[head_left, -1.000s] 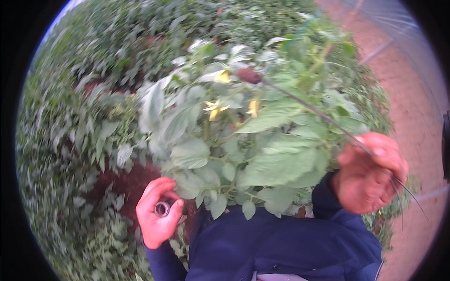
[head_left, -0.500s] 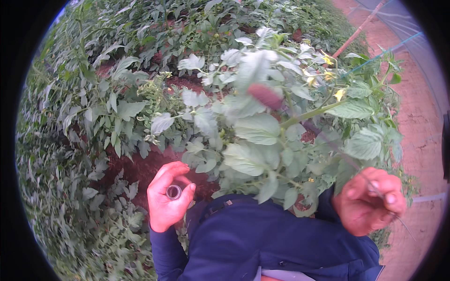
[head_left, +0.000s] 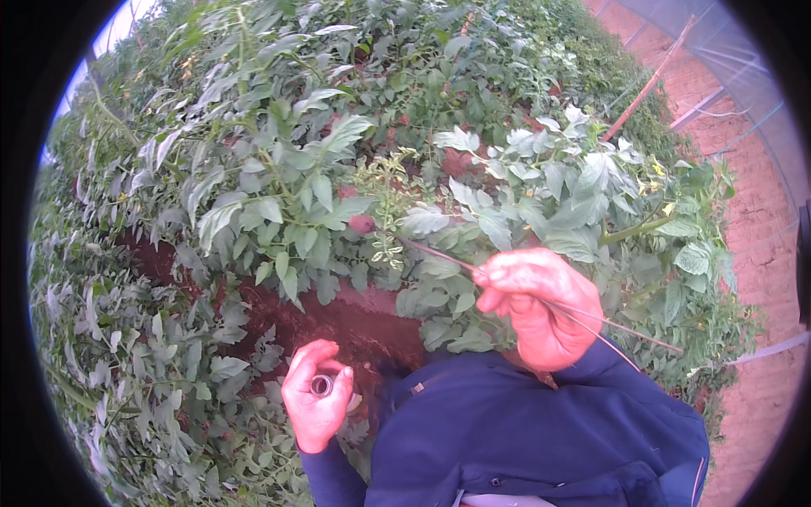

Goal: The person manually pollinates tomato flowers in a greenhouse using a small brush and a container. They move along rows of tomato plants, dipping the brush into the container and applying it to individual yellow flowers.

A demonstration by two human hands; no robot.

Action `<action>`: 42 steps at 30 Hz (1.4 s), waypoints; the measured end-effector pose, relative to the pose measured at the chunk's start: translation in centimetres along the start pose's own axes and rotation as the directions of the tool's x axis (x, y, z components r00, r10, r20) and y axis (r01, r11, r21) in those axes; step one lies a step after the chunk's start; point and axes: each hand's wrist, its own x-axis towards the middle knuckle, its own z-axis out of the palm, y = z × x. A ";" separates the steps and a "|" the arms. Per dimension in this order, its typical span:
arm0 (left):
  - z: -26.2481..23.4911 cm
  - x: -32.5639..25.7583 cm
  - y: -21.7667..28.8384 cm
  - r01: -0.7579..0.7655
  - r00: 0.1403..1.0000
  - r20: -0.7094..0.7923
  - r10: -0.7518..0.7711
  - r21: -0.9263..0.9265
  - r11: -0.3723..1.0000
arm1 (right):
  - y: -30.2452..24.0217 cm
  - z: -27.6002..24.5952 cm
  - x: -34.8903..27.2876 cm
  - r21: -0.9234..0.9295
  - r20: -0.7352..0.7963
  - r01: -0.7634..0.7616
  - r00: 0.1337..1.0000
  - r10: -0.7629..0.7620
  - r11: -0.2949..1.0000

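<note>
My left hand, low and left of the middle, is closed around a small round vial with its open mouth facing up. My right hand pinches a thin dark rod in front of my chest. The rod points left and ends in a dark-red, thick tip beside leafy stems of a tomato-like plant. Behind the fingers, two thin ends stick out to the lower right; whether both belong to one tool I cannot tell. What the vial contains is hidden.
Dense green plants fill the left and far side. Yellow flowers show on the plant at right. Reddish soil lies between the rows. A slanting pole and a pale sheet wall stand beyond a dirt path at right.
My right hand has swung left and inward with the rod, its red tip moving left away from the flowering plant. My left hand keeps the vial, slightly lower in view. The view has shifted too.
</note>
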 end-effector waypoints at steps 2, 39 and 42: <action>-1.1 -1.0 -0.6 0.042 0.998 -0.040 -0.042 0.000 0.999 | 0.3 1.8 1.4 -0.004 0.012 0.043 0.999 -0.042 0.999; -19.2 22.5 1.4 -0.139 0.967 -0.193 0.166 0.144 0.980 | 9.7 22.2 27.5 0.072 -0.148 0.498 0.862 -0.485 0.864; -21.3 25.1 1.8 -0.228 0.955 -0.155 0.255 0.168 0.959 | 9.8 22.9 27.4 0.129 -0.077 0.491 0.871 -0.485 0.861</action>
